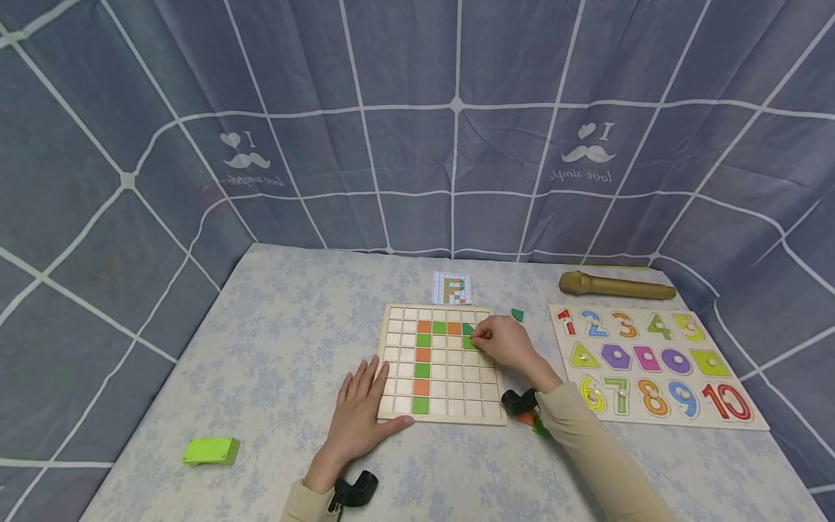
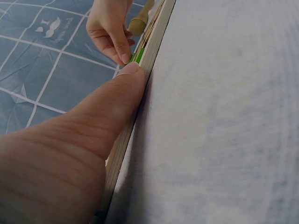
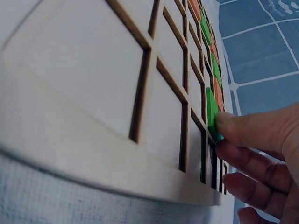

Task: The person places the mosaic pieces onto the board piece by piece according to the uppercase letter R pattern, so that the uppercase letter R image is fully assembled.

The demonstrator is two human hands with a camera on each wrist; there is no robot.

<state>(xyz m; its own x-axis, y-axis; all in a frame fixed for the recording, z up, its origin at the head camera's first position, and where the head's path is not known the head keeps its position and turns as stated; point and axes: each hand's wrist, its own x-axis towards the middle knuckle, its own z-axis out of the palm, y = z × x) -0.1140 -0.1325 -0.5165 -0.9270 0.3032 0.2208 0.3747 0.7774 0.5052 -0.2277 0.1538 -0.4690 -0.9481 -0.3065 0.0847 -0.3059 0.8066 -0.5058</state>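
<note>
A wooden grid board [image 1: 443, 418] lies on the table with orange and green square tiles in a column and along an upper row. My right hand [image 1: 509, 341] pinches a green tile [image 3: 212, 112] between thumb and forefinger at the board's upper right; in the right wrist view the tile stands tilted in its cell. A darker green piece [image 1: 467, 329] sits just above it. My left hand [image 1: 357, 417] rests with fingers straight against the board's left side, its thumb [image 2: 126, 81] along the near edge. Behind the board is a small pattern card [image 1: 457, 288] with an orange and green figure.
A dark green piece [image 1: 517, 315] lies beyond my right hand. Loose orange and green pieces [image 1: 540, 426] are partly hidden under the right wrist. On the right are a number puzzle board [image 1: 659, 362] and a brown microphone-shaped stick [image 1: 616, 286]. A lime-green block [image 1: 211, 451] lies left.
</note>
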